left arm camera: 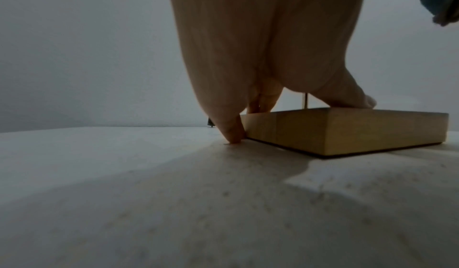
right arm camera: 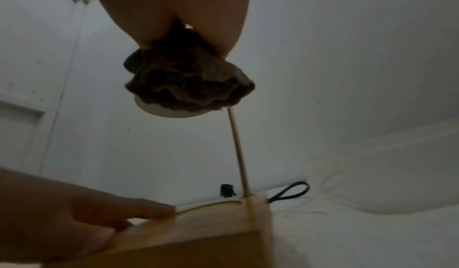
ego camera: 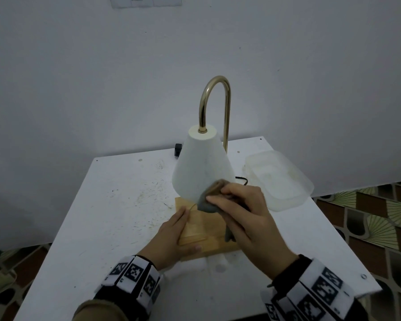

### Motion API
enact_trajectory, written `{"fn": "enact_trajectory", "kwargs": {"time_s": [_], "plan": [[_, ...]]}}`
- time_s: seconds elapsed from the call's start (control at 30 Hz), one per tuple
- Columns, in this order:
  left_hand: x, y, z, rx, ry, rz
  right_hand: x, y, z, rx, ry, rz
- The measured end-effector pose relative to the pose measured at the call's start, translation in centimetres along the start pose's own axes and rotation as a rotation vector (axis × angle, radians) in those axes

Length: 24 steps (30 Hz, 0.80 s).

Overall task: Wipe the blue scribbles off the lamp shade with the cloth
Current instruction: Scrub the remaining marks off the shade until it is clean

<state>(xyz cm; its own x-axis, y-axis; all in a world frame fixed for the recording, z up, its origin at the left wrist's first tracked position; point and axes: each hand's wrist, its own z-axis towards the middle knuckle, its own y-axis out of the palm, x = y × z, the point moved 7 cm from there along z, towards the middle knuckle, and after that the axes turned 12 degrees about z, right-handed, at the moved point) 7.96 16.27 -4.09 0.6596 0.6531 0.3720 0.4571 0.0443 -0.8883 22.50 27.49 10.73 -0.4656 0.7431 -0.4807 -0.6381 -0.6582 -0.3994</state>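
A white cone lamp shade [ego camera: 200,167] hangs from a curved brass arm [ego camera: 214,98] over a square wooden base [ego camera: 203,228] on the white table [ego camera: 116,216]. My right hand [ego camera: 243,214] grips a bunched grey-brown cloth [ego camera: 210,195] and presses it against the shade's lower right side. From below, the cloth [right arm camera: 188,82] hides most of the shade's rim [right arm camera: 171,113]. My left hand [ego camera: 171,239] rests on the base's left edge, fingers straight along the top and thumb on the near corner. Its fingers [left arm camera: 233,131] touch the base [left arm camera: 347,131]. No blue marks show on the shade's visible face.
A clear plastic tray [ego camera: 278,179] lies at the table's back right. A black plug [ego camera: 177,149] sits at the far edge behind the shade, and a black cord [right arm camera: 290,191] loops from the base. A wall stands close behind. Patterned floor [ego camera: 380,216] shows past the table's right edge.
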Motion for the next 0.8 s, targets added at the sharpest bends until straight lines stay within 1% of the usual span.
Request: {"fn": "enact_trajectory", "kwargs": {"time_s": [0.1,0.17,0.2,0.27,0.33,0.4,0.47,0.53,0.6,0.63,0.7,0.77,0.8], "plan": [[0.3,0.0,-0.3,-0.015,-0.011,0.003,1.5,-1.3,-0.6,-0.052,0.003,-0.001],[0.5,-0.2,-0.5,-0.012,-0.016,0.002,3.1,-2.2,-0.7,-0.047,0.088,0.023],[0.6,-0.2,-0.6,-0.014,-0.019,-0.001,3.9,-2.9,-0.6,-0.023,0.164,0.06],[0.6,-0.1,-0.7,-0.02,-0.026,-0.023,5.1,-4.4,-0.1,0.069,0.366,0.223],[0.2,-0.1,-0.9,-0.018,-0.028,-0.047,5.9,-6.1,0.7,0.203,0.512,0.372],[-0.3,-0.1,-1.3,-0.015,-0.026,-0.077,7.3,-7.6,1.2,0.341,0.663,0.462],[-0.8,0.0,-1.5,-0.007,-0.023,-0.082,9.5,-8.6,1.7,0.441,0.828,0.543],[-0.9,0.0,-1.9,0.014,-0.021,-0.077,12.4,-9.1,1.7,0.472,1.019,0.675],[-1.0,0.0,-2.0,0.009,-0.02,-0.082,15.3,-9.3,1.5,0.42,1.19,0.814],[-1.0,0.0,-2.1,-0.003,-0.022,-0.083,16.7,-9.3,1.5,0.385,1.242,0.843],[-1.1,0.1,-2.1,-0.01,-0.026,-0.082,19.0,-9.5,1.5,0.341,1.265,0.791],[-1.1,0.1,-2.1,-0.001,-0.025,-0.066,20.6,-9.6,2.0,0.307,1.225,0.61],[-1.1,0.0,-2.1,0.001,-0.026,-0.057,21.3,-9.6,2.2,0.278,1.181,0.482]]}}
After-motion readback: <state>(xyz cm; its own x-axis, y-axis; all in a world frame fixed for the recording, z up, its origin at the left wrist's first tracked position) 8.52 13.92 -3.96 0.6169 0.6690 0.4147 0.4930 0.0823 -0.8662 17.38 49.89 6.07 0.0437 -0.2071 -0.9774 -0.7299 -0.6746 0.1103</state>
